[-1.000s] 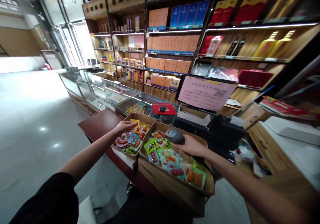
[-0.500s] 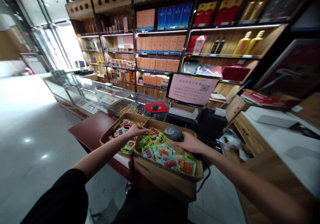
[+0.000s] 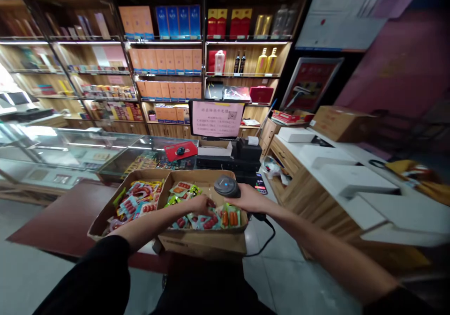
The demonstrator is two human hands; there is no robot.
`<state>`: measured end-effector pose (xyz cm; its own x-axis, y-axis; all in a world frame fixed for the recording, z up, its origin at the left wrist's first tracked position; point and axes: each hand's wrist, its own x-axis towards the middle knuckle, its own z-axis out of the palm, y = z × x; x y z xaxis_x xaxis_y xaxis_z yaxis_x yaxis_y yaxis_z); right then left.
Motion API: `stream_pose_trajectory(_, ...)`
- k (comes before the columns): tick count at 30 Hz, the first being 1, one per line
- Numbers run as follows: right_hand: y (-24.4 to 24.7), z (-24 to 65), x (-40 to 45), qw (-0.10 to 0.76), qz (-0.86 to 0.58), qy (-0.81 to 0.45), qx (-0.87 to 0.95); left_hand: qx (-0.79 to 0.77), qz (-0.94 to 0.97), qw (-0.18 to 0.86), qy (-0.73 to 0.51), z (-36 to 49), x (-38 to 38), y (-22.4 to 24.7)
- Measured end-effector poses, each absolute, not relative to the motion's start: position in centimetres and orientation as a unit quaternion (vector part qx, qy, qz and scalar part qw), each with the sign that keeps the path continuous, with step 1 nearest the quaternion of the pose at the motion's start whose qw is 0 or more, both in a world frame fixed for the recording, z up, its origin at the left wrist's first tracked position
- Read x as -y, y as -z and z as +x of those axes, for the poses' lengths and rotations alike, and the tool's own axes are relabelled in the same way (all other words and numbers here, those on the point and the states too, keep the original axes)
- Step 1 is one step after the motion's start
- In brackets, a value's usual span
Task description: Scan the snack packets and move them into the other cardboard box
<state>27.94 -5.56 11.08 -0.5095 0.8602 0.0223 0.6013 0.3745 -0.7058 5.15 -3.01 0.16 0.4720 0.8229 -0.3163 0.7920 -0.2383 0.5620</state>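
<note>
My right hand (image 3: 251, 198) is wrapped round the handle of a dark barcode scanner (image 3: 227, 187), held over the right side of an open cardboard box (image 3: 204, 240). A small blue light shows on the scanner's head, and a black cable (image 3: 269, 240) hangs below. My left hand (image 3: 200, 205) is down in the same box, fingers bent together among small sausage snack packets (image 3: 182, 189). What they grip, if anything, is hidden. A second cardboard box (image 3: 101, 212), left of it, holds more colourful packets (image 3: 128, 206), partly behind my left forearm.
Behind the boxes stand a glass display counter (image 3: 116, 151), a red mat (image 3: 188, 151) with a mouse, and a monitor (image 3: 217, 119) covered by a pink notice. A phone (image 3: 260, 183) lies right of the scanner. A white-topped cabinet (image 3: 333, 165) fills the right side.
My view has turned right. My left hand has moved from the left part of the right box toward its middle, nearer the scanner. My right hand still holds the scanner.
</note>
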Motion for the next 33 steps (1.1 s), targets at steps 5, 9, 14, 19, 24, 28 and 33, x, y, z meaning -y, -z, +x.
stream_pose_trajectory(5, -11.4, 29.0, 6.4, 0.196, -0.499, -0.3, 0.789, -0.47, 0.825, 0.293, 0.11, 6.5, 3.2, -2.1)
stream_pose_trajectory(9, -11.5, 29.6, 6.6, 0.189, -0.504, -0.295, 0.789, -0.441, 0.84, 0.28, 0.149, 6.8, 2.7, -2.7)
stream_pose_trajectory(14, -11.6, 29.5, 6.5, 0.183, -0.5, -0.293, 0.794, -0.468, 0.802, 0.36, 0.089, 4.8, 0.5, -1.8)
stream_pose_trajectory(19, -11.9, 28.7, 6.3, 0.179, -0.493, -0.295, 0.799, -0.516, 0.702, 0.485, -0.071, 2.1, -1.3, -0.5)
stream_pose_trajectory(24, -11.6, 28.1, 5.8, 0.179, -0.482, -0.289, 0.808, -0.599, 0.581, 0.496, -0.241, 1.2, -2.0, -0.6)
stream_pose_trajectory(28, -10.9, 28.1, 5.0, 0.173, -0.475, -0.301, 0.808, -0.595, 0.472, 0.551, -0.346, 1.2, -2.1, -1.3)
stream_pose_trajectory(33, -10.6, 28.1, 4.6, 0.168, -0.473, -0.299, 0.812, -0.538, 0.422, 0.632, -0.364, 1.1, -1.9, -2.2)
